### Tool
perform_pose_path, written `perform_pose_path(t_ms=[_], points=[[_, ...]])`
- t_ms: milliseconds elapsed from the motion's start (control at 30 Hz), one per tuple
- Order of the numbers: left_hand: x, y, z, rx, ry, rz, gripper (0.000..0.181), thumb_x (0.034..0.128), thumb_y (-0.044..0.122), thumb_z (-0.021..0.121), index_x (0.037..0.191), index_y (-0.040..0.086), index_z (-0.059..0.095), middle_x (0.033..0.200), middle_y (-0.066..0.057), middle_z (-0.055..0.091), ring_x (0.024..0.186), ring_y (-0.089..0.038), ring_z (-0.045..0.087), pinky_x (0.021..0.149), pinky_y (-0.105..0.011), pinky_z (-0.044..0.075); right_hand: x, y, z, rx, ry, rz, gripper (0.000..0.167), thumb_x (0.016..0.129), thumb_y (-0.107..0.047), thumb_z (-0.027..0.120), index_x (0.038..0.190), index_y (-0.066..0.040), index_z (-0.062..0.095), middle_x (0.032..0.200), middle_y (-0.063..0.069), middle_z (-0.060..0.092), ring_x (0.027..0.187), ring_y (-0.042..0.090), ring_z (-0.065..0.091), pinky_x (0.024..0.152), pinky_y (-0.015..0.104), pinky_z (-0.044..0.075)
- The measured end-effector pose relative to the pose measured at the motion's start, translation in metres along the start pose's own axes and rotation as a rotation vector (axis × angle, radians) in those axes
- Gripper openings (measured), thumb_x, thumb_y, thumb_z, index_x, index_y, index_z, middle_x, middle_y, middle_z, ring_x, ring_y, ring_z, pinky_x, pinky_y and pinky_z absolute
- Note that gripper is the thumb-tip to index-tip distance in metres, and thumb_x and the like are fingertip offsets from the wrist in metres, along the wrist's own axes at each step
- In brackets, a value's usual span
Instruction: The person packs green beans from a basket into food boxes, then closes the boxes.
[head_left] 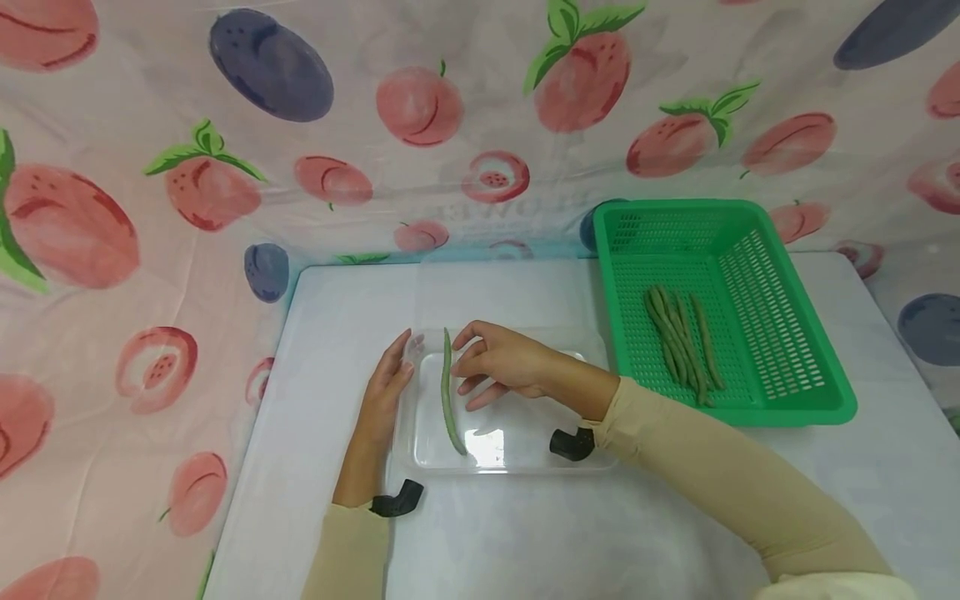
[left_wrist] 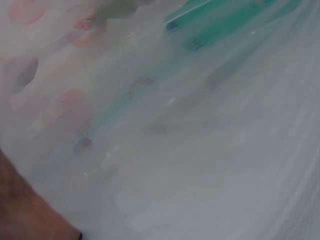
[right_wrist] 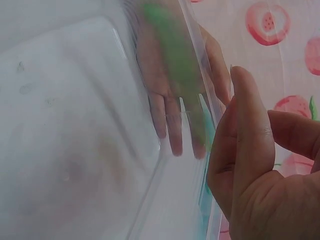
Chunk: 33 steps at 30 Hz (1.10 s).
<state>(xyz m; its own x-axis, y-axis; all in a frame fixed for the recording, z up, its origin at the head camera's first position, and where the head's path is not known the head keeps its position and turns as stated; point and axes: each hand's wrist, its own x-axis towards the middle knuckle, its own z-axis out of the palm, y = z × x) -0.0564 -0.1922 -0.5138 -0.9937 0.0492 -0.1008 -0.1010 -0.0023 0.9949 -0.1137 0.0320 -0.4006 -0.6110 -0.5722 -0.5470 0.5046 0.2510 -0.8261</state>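
Note:
A clear plastic container (head_left: pixel 517 454) stands on the table, with a single green bean (head_left: pixel 447 392) at its left part. Beside the bean, my right hand (head_left: pixel 498 362) hovers with fingers spread and loosely bent, gripping nothing. In the right wrist view, the thumb and fingers of that right hand (right_wrist: pixel 265 160) stand near the container wall, and the bean cannot be clearly made out. My left hand (head_left: pixel 386 379) rests against the container's left side; its straight fingers (right_wrist: pixel 175 125) show through the wall. The left wrist view is hazy, with only skin at its lower left corner.
A green plastic basket (head_left: pixel 813 350) stands at the right of the table, overlapping the container's far right side in view. Several green beans (head_left: pixel 678 346) lie in it. A fruit-printed sheet (head_left: pixel 360 233) hangs behind and left of the white table (head_left: pixel 330 308).

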Motion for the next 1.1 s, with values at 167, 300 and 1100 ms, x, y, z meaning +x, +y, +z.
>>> perform_pose_path(t_ms=[167, 300, 1100], points=[[0.002, -0.001, -0.001, -0.009, -0.007, 0.011, 0.052, 0.1073, 0.033, 0.048, 0.158, 0.029, 0.037, 0.163, 0.003, 0.039, 0.144, -0.034, 0.046, 0.106, -0.061, 0.048, -0.002, -0.001, -0.001, 0.009, 0.010, 0.018, 0.042, 0.098, -0.004, 0.064, 0.135, -0.004, 0.044, 0.121, 0.021, 0.058, 0.101, 0.037, 0.071, 0.074, 0.045, 0.064], [0.002, -0.001, -0.001, -0.005, -0.007, 0.019, 0.052, 0.1070, 0.034, 0.049, 0.158, 0.030, 0.038, 0.163, 0.003, 0.039, 0.145, -0.034, 0.044, 0.107, -0.062, 0.047, -0.005, -0.003, -0.001, 0.009, 0.012, 0.014, 0.039, 0.098, -0.005, 0.064, 0.132, -0.006, 0.046, 0.121, 0.020, 0.059, 0.103, 0.038, 0.070, 0.074, 0.045, 0.064], [0.002, -0.001, 0.000, -0.012, -0.001, 0.020, 0.053, 0.1073, 0.031, 0.048, 0.159, 0.026, 0.036, 0.163, 0.004, 0.038, 0.146, -0.032, 0.042, 0.107, -0.065, 0.044, -0.063, -0.035, -0.081, 0.069, 0.115, -0.149, 0.038, 0.098, -0.010, 0.067, 0.130, -0.008, 0.046, 0.108, 0.009, 0.066, 0.091, 0.023, 0.071, 0.085, 0.048, 0.061]])
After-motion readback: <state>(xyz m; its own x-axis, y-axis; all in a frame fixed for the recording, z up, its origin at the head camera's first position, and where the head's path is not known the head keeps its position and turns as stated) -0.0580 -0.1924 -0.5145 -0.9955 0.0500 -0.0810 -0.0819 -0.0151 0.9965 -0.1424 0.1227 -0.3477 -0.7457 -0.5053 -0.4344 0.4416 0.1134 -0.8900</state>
